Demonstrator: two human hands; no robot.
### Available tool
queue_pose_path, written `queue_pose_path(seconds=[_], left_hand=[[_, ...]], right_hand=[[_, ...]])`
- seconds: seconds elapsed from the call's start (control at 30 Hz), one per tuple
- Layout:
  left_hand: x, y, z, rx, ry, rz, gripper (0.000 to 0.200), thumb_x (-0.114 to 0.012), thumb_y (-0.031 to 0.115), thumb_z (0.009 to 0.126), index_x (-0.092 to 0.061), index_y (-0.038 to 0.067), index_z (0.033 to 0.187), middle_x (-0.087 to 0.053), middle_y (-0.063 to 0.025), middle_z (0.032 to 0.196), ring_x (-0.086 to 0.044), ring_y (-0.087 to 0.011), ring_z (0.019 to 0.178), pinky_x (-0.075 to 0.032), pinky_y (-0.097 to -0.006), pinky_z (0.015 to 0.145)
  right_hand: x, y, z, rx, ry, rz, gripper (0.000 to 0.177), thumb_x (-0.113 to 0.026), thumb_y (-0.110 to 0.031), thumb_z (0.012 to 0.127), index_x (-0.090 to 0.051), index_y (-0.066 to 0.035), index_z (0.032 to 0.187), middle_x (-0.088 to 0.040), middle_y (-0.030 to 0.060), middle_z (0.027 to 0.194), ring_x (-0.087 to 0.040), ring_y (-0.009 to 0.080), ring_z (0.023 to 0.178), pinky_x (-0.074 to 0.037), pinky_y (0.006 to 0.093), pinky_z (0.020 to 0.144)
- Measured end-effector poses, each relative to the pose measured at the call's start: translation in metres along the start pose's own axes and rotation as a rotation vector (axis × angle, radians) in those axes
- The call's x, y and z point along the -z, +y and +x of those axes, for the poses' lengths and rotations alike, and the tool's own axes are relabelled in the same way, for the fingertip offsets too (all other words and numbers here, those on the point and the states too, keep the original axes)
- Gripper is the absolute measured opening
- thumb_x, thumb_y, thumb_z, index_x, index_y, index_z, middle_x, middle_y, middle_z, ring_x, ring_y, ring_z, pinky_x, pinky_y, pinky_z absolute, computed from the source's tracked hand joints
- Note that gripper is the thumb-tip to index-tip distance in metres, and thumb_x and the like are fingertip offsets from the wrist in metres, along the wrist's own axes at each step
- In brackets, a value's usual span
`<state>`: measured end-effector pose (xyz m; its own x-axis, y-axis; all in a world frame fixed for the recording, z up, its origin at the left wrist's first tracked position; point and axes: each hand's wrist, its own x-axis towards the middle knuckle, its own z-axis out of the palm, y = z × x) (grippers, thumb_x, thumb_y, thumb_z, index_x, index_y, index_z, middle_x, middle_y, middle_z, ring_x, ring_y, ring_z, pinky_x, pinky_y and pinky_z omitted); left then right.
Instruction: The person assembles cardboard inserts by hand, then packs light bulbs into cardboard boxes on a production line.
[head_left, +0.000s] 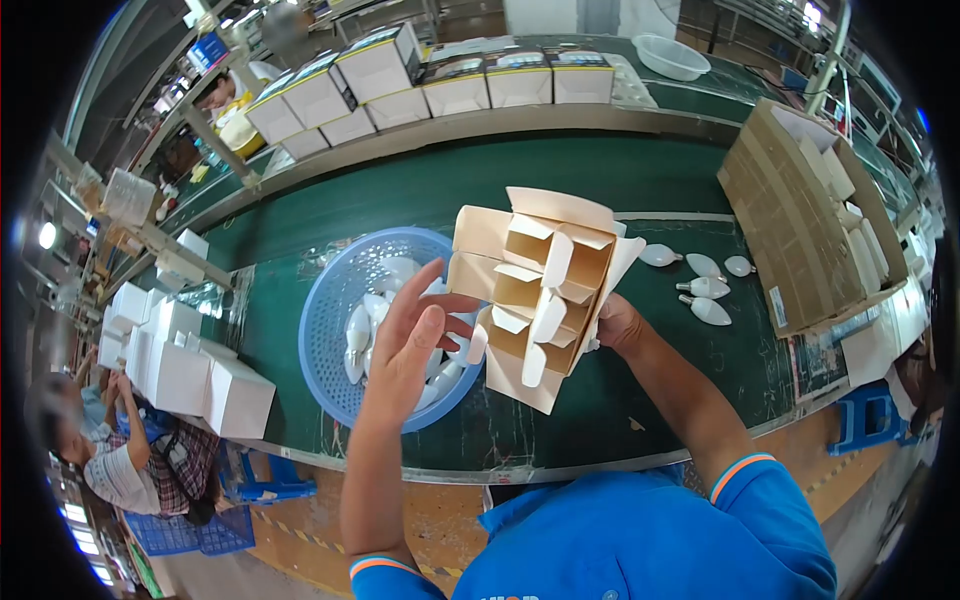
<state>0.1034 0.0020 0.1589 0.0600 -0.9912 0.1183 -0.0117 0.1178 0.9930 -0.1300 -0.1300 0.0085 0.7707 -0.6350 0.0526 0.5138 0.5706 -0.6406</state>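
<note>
My right hand point(617, 324) holds an open cardboard box point(545, 290) with divided compartments, gripping it at its right side; its fingers are partly behind the box. The flaps stand spread outward, and the compartments I can see into look empty. My left hand point(418, 330) is raised just left of the box, fingers apart, holding nothing. Beneath that hand sits a round blue basket point(318, 340) with several white bulbs point(357, 328) inside. Several more bulbs point(707, 288) lie on the green table surface point(640, 400) to the right of the box.
A large brown carton point(790, 230) with white boxes inside stands at the right. White boxes point(190, 370) are stacked at the left. Printed boxes point(455, 85) line a ledge at the back, near a white basin point(672, 58). Other people point(120, 465) are at the left.
</note>
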Motion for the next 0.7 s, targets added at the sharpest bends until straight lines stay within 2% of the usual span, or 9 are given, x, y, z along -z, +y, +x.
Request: queue_pose_path(seconds=[0.03,0.07,0.13,0.17,0.23,0.33,0.47,0.6,0.7], left_hand=[[-0.009,-0.008,-0.002,-0.006,0.112,-0.105,0.044,-0.053,0.026,0.092,-0.045,0.004,0.130,-0.061,-0.0143,0.107,-0.059,-0.0158,0.088,-0.046,-0.0260,0.073],[-0.016,-0.016,-0.008,-0.009,0.106,-0.113,0.044,-0.053,0.026,0.092,-0.045,0.004,0.130,-0.061,-0.0143,0.107,-0.059,-0.0158,0.088,-0.046,-0.0260,0.073],[-0.030,-0.023,-0.019,-0.335,0.424,0.404,0.032,-0.058,0.009,0.084,-0.057,0.003,0.115,-0.062,-0.0136,0.102,-0.058,-0.0173,0.085,-0.045,-0.0269,0.073],[-0.037,-0.021,-0.020,-0.333,0.427,0.400,0.032,-0.058,0.009,0.084,-0.057,0.003,0.115,-0.062,-0.0136,0.102,-0.058,-0.0173,0.085,-0.045,-0.0269,0.073],[-0.054,-0.006,-0.025,-0.911,0.355,0.692,0.028,-0.060,-0.003,0.073,-0.063,0.003,0.100,-0.062,-0.0123,0.095,-0.057,-0.0197,0.079,-0.044,-0.0283,0.069],[-0.069,0.010,-0.022,-1.055,0.207,0.711,0.022,-0.058,-0.006,0.073,-0.061,-0.001,0.094,-0.062,-0.0167,0.090,-0.057,-0.0256,0.075,-0.045,-0.0322,0.064],[-0.080,0.011,-0.016,-0.986,0.255,0.803,0.022,-0.058,-0.004,0.074,-0.060,-0.002,0.095,-0.062,-0.0176,0.090,-0.057,-0.0282,0.076,-0.044,-0.0345,0.065],[-0.073,0.003,-0.016,-0.743,0.397,0.858,0.017,-0.058,-0.002,0.075,-0.060,-0.004,0.091,-0.062,-0.0186,0.090,-0.057,-0.0320,0.075,-0.043,-0.0372,0.068],[-0.062,0.001,-0.019,-0.645,0.429,0.882,0.008,-0.059,0.000,0.076,-0.057,-0.001,0.084,-0.060,-0.0141,0.088,-0.054,-0.0309,0.071,-0.042,-0.0370,0.067]], right_hand=[[-0.003,-0.012,-0.005,0.012,0.014,-0.043,0.077,-0.082,-0.025,0.057,-0.051,-0.001,0.123,-0.061,0.0111,0.113,-0.061,0.0224,0.102,-0.048,0.0353,0.091],[-0.010,-0.025,-0.010,0.019,0.025,-0.086,0.076,-0.081,-0.023,0.057,-0.050,-0.001,0.123,-0.062,0.0110,0.112,-0.061,0.0222,0.101,-0.048,0.0348,0.090],[-0.013,-0.048,-0.013,0.049,0.051,-0.202,0.076,-0.081,-0.022,0.057,-0.050,0.000,0.123,-0.062,0.0107,0.111,-0.061,0.0220,0.100,-0.048,0.0341,0.089],[-0.015,-0.056,-0.015,0.077,0.074,-0.310,0.075,-0.081,-0.021,0.057,-0.050,0.000,0.122,-0.062,0.0104,0.109,-0.061,0.0219,0.099,-0.049,0.0334,0.088],[-0.024,-0.067,-0.017,0.092,0.080,-0.320,0.075,-0.082,-0.021,0.057,-0.050,0.000,0.122,-0.063,0.0102,0.108,-0.061,0.0217,0.098,-0.049,0.0329,0.087],[-0.028,-0.069,-0.013,0.112,0.063,-0.355,0.075,-0.083,-0.021,0.057,-0.049,0.000,0.121,-0.062,0.0100,0.107,-0.061,0.0210,0.098,-0.048,0.0322,0.087],[-0.041,-0.059,-0.008,0.137,0.032,-0.337,0.078,-0.083,-0.021,0.057,-0.048,0.000,0.123,-0.060,0.0099,0.110,-0.059,0.0207,0.101,-0.047,0.0319,0.088],[-0.053,-0.056,0.001,0.129,0.007,-0.409,0.079,-0.084,-0.020,0.056,-0.048,0.000,0.123,-0.060,0.0103,0.110,-0.058,0.0209,0.101,-0.046,0.0329,0.089],[-0.057,-0.057,0.004,0.083,0.030,-0.488,0.081,-0.086,-0.018,0.053,-0.049,0.000,0.122,-0.060,0.0099,0.109,-0.058,0.0204,0.101,-0.045,0.0336,0.090]])
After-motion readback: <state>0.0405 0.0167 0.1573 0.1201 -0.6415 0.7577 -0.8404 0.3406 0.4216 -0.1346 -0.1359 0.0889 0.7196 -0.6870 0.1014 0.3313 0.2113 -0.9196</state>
